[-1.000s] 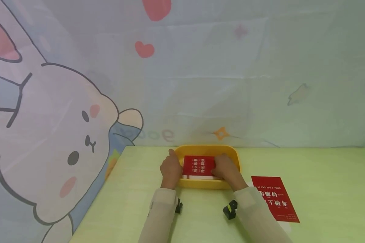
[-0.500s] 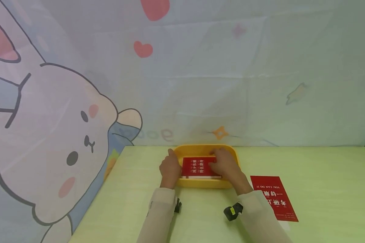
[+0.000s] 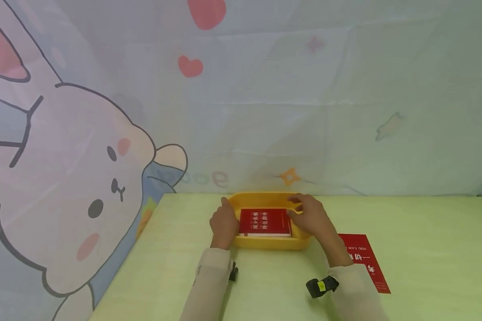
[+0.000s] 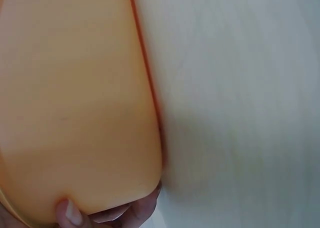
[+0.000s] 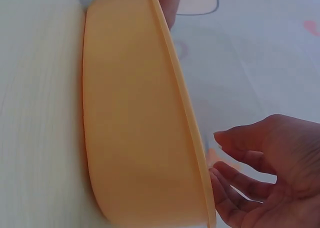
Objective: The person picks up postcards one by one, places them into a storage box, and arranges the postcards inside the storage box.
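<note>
Head view shows my left hand [image 3: 223, 224] pressed against the left wall of the yellow tray [image 3: 271, 243], fingers curled round its outer side; in the left wrist view a fingertip [image 4: 66, 212] touches the tray's [image 4: 75, 103] underside edge, so that hand grips the tray. My right hand [image 3: 311, 216] hovers at the tray's right rim, and the right wrist view shows its fingers [image 5: 250, 160] loosely spread and apart from the tray wall [image 5: 135, 138], holding nothing. A red booklet [image 3: 266, 222] lies flat inside the tray, filling most of its floor, its long edge along the near wall. To the right of the tray, on the green table [image 3: 425, 249], a second red booklet [image 3: 363, 261] lies partly under my right forearm.

What I judge risky: only one side of the tray is held, so if I lift or pull now it could tip toward the unheld right side and the booklet could slide against that wall or out. My right sleeve lies over the second booklet and could drag it along the table if that arm shifts. I cannot tell how firmly the left fingers grip.
</note>
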Tool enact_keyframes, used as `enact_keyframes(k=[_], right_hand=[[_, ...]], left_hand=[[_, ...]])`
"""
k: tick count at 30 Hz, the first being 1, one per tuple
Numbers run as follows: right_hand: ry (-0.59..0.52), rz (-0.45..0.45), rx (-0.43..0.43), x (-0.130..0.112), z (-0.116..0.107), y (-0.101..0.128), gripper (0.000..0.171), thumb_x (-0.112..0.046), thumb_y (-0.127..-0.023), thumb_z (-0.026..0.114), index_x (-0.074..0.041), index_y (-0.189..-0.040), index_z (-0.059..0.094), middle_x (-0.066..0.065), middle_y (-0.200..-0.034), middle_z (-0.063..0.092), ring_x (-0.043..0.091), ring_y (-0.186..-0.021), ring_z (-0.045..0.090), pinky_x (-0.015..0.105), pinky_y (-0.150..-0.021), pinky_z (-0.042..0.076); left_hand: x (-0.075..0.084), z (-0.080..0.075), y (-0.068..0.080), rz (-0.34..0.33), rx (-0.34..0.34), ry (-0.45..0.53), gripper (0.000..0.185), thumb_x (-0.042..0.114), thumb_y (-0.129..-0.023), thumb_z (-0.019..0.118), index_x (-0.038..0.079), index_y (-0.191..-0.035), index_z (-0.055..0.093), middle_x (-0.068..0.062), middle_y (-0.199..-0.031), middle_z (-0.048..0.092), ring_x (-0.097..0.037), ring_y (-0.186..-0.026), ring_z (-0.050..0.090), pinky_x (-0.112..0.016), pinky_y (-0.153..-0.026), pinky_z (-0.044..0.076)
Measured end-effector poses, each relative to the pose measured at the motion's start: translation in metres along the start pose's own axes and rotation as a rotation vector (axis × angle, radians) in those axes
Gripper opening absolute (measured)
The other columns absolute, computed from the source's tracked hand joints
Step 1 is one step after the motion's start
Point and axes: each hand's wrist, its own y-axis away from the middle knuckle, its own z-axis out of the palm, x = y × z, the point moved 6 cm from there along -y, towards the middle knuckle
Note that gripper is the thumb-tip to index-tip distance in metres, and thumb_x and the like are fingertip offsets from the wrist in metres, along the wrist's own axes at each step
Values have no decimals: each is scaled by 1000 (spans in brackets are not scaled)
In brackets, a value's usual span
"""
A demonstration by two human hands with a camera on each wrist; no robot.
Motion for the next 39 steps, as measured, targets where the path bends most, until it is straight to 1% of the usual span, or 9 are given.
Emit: enact_keyframes(k=[5, 9, 12, 20, 23, 28, 31, 34, 39], right_hand=[[-44, 23, 21, 10, -8, 6, 39, -16, -96, 60, 0, -132, 57, 25, -135, 57, 41, -113, 63, 48, -89, 57], [-109, 52, 46, 19, -16, 13, 39, -15, -96, 59, -2, -133, 56, 25, -137, 56, 40, -113, 63, 41, -82, 59], [-112, 83, 62, 26, -23, 17, 39, -17, -97, 59, -4, -134, 55, 25, -138, 55, 41, -115, 62, 40, -82, 60], [-77, 103, 30, 34, -34, 22, 42, -22, -102, 50, -4, -140, 49, 25, -143, 51, 44, -122, 57, 49, -91, 56], [-43, 104, 10, 38, -38, 24, 43, -20, -104, 45, 0, -142, 45, 28, -142, 49, 46, -122, 56, 54, -95, 52], [16, 107, -39, 50, -42, 27, 45, -17, -105, 40, 7, -143, 41, 35, -139, 46, 50, -121, 53, 61, -99, 46], [59, 124, -75, 64, -43, 31, 46, -18, -104, 43, 7, -143, 41, 36, -139, 45, 52, -122, 51, 63, -99, 45], [96, 137, -112, 78, -46, 36, 50, -21, -101, 51, 6, -142, 41, 37, -139, 44, 54, -123, 50, 64, -98, 46], [176, 130, -189, 96, -51, 41, 64, -30, -92, 68, 4, -140, 44, 38, -135, 45, 58, -119, 47, 64, -91, 49]], left_hand=[[-3, 0, -1, -16, 0, 4, 40, 10, -88, 69, 2, -120, 45, -19, -88, 68, -33, -74, 68, -45, -69, 59], [-3, -1, 0, -2, -5, 20, 40, 9, -88, 69, 1, -119, 45, -19, -87, 68, -33, -72, 68, -45, -66, 59], [-4, -1, 0, 5, -10, 23, 42, 9, -87, 69, 1, -121, 45, -19, -87, 68, -33, -72, 67, -44, -66, 59], [-10, -7, -1, 11, 22, 0, 38, 7, -87, 68, 0, -117, 46, -19, -82, 68, -33, -68, 68, -44, -61, 58], [-10, -7, -3, 22, 22, -1, 39, 7, -87, 67, -1, -118, 46, -19, -82, 68, -34, -67, 68, -45, -60, 58], [-11, -7, -6, 4, 14, 0, 42, 9, -87, 69, 0, -120, 45, -19, -85, 69, -33, -71, 68, -45, -64, 59], [-10, -6, -6, -4, 2, 14, 46, 9, -86, 70, 0, -123, 45, -19, -88, 69, -33, -72, 68, -45, -66, 59], [-10, -4, -5, -12, -19, 23, 47, 10, -87, 70, 0, -125, 44, -19, -90, 69, -33, -73, 68, -46, -68, 59], [-10, -3, -6, -29, -33, 14, 45, 9, -88, 69, 1, -124, 43, -19, -91, 68, -32, -73, 68, -45, -69, 59]])
